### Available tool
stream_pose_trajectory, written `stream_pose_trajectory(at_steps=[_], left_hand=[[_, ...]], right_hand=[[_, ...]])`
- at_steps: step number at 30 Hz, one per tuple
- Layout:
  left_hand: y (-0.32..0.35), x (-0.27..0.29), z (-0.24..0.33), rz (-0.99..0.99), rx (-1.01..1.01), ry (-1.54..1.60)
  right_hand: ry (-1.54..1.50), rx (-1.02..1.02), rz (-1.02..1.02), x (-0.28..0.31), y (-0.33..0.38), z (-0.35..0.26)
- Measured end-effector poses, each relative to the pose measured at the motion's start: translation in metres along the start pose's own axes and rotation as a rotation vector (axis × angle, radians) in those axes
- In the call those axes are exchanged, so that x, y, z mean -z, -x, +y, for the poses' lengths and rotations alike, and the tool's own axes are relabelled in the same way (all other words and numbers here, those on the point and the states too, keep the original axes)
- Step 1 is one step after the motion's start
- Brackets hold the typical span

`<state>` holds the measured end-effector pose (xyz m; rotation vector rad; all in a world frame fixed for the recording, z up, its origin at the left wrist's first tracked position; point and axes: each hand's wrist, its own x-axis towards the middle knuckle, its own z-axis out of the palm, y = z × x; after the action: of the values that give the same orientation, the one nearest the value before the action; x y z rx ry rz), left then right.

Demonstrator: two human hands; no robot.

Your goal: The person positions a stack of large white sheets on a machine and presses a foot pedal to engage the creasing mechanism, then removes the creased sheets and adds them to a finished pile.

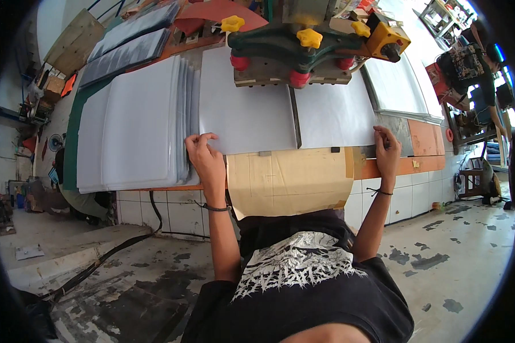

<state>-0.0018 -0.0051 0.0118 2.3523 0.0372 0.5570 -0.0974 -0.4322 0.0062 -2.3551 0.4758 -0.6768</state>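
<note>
Two white panels, a left one (243, 117) and a right one (339, 117), lie flat under the press head (292, 57), with a narrow dark strip (296, 120) between them; whether they form one sheet I cannot tell. My left hand (206, 157) is closed at the near left corner of the left panel, fingers bent around its edge. At the near right corner of the other panel, my right hand (388, 150) has its fingers curled against the edge. A tan board (289, 183) hangs over the table's front edge between my forearms.
Left of me stands a thick stack of clear-covered white sheets (134, 123); another stack (397, 86) lies at the right. The green press carries yellow knobs (309, 39) and a yellow switch box (388, 41). Dark sheets (129, 54) lie at the back left. A black cable (114, 248) crosses the floor.
</note>
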Motion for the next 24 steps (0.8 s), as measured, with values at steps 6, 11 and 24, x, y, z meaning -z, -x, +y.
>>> stream_pose_trajectory(at_steps=[6,11,24], left_hand=[[0.0000,-0.0018,-0.0027,0.025,-0.049,-0.004],[-0.0001,-0.0008,0.0003,0.003,-0.010,0.010],[-0.0026,-0.0029,-0.0047,0.006,-0.057,-0.022]], right_hand=[[-0.080,-0.052,-0.028,0.0012,-0.0008,-0.0025],[0.047,0.061,0.036,-0.0021,0.0016,0.0023],[0.048,-0.014,0.048,-0.0032,-0.0027,-0.0017]])
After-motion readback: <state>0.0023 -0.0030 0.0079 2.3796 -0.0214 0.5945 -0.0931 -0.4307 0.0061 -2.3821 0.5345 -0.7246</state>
